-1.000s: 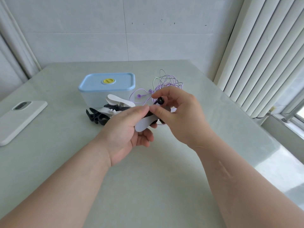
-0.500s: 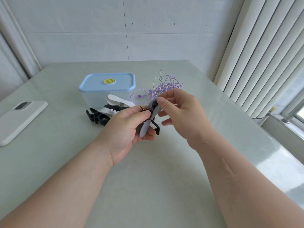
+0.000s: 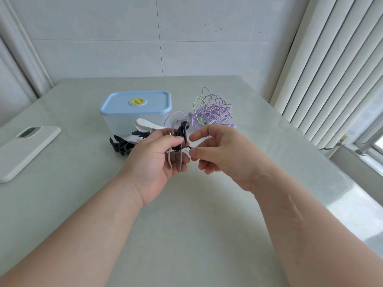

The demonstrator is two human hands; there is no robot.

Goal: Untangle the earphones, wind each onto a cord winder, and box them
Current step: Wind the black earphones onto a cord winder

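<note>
My left hand (image 3: 154, 160) grips a pale grey cord winder (image 3: 180, 161) edge-on above the table, with a black earphone (image 3: 184, 129) wound round it and its bud sticking up above my thumb. My right hand (image 3: 219, 154) pinches the dark cord end (image 3: 189, 147) just right of the winder. A tangle of purple and pale green earphones (image 3: 213, 110) lies behind my hands. The box with a blue lid (image 3: 135, 105) stands closed at the back left.
Spare black cord winders (image 3: 121, 145) and white cord winders (image 3: 145, 124) lie in front of the box. A white phone (image 3: 24, 150) rests near the table's left edge. White vertical blinds (image 3: 331, 65) hang at the right.
My left hand has turned the winder from flat to edge-on. The black bud now stands above my thumb, and my right hand has dropped from the bud to pinch the cord end.
</note>
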